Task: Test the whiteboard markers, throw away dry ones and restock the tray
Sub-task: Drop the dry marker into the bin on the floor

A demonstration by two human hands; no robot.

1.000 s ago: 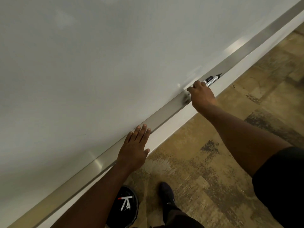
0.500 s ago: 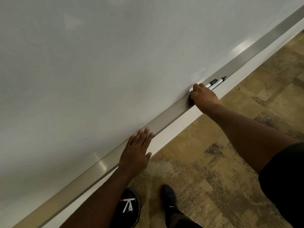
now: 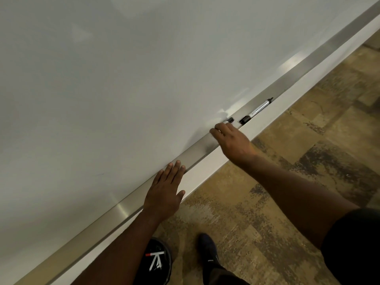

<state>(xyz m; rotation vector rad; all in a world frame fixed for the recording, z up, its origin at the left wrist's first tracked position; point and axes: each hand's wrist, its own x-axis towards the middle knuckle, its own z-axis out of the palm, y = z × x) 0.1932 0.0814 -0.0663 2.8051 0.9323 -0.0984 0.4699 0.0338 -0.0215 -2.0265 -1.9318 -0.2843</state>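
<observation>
We stood at the whiteboard (image 3: 123, 79), left hand (image 3: 164, 190) flat and relaxed on the tray (image 3: 308, 64). Right hand (image 3: 230, 138) curled over one marker (image 3: 229, 120), apparently pinching it; the grasp was mostly hidden. A second marker (image 3: 257, 110) lay just beyond in the tray. Best to lift clear, uncap, then draw a firm test stroke.

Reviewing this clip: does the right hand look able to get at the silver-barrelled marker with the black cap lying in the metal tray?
Probably yes. The right hand sits on the metal tray just short of the silver-barrelled marker, and the open tray between them looks unobstructed. A second marker lies at its fingertips.
</observation>
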